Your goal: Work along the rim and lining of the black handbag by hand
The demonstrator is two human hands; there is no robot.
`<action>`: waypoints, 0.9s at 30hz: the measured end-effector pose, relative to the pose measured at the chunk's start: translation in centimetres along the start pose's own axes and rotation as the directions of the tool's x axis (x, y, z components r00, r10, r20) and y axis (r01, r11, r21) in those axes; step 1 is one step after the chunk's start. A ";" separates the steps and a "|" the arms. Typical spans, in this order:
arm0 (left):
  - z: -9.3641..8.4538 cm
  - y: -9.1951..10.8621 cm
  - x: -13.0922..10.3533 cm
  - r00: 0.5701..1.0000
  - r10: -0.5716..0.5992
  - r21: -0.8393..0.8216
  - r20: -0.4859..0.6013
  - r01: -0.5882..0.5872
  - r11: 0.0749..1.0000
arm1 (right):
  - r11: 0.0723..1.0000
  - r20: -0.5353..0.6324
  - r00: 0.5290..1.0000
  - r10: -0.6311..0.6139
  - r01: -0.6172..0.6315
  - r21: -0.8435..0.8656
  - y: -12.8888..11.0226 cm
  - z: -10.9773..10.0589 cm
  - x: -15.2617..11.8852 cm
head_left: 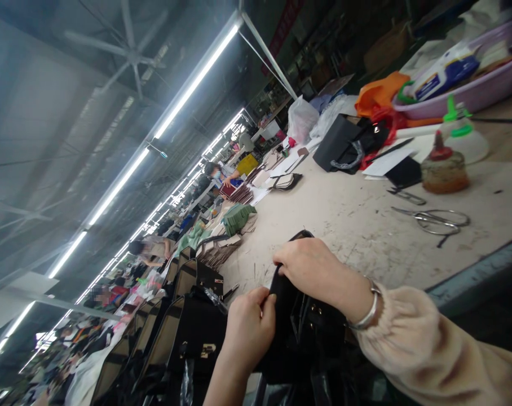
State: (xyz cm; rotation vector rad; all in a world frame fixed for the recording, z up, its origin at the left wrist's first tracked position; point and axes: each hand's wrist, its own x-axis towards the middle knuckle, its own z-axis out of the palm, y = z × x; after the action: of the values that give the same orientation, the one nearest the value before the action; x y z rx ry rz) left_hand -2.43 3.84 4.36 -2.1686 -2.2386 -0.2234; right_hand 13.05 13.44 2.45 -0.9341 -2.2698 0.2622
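Bag (300,332) is being gripped at its top edge — left hand (250,327) pinching it shut-fisted, right hand (310,268) curled over it. It is overhanging the table (366,225) — a loosening grip could be letting it drop.

- Bare stretch of worktable (349,225) ahead of my hands; room to pass there.
- Scissors (436,220) and small snips (406,196) lie to the right, flat obstacles.
- Two glue bottles (444,166) stand past them, upright.
- Row of black bags (188,332) crowds the left edge.
- Stacked cut pieces (222,248) beyond the row, blocking that side.
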 end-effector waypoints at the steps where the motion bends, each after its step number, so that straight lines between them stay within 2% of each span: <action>1: -0.1 0.1 0.4 1.000 -0.007 -0.015 0.022 0.008 1.000 | 1.000 0.009 1.000 0.002 -0.002 -0.001 -0.1 0.0 0.0; 4: -0.1 0.6 1.7 0.999 -0.014 -0.063 0.035 0.016 0.998 | 1.000 0.020 1.000 -0.004 0.004 0.005 -0.1 -0.1 0.0; 9: 0.8 1.0 3.2 0.999 0.020 -0.006 -0.031 -0.020 1.000 | 0.999 -0.043 0.999 0.031 -0.030 0.028 0.2 -0.2 -0.5; 13: 1.0 1.2 3.1 0.997 0.032 -0.016 -0.064 -0.034 0.999 | 0.996 -0.070 0.994 0.082 -0.084 -0.024 1.1 -0.8 -0.8; 18: 0.8 1.5 2.7 0.999 0.021 -0.037 -0.045 -0.023 0.999 | 0.997 -0.056 0.998 0.024 -0.028 -0.077 2.0 -1.1 -0.7; 27: 1.1 1.4 2.6 0.997 0.058 -0.048 -0.045 -0.060 0.997 | 0.996 -0.056 0.996 0.076 -0.078 -0.038 1.5 -1.3 -0.5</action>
State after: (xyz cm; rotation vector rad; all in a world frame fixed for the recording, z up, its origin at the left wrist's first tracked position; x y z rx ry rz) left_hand -1.08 6.59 3.71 -2.2272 -2.1656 -0.3251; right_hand 14.96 14.08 2.59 -1.0385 -2.2000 0.2227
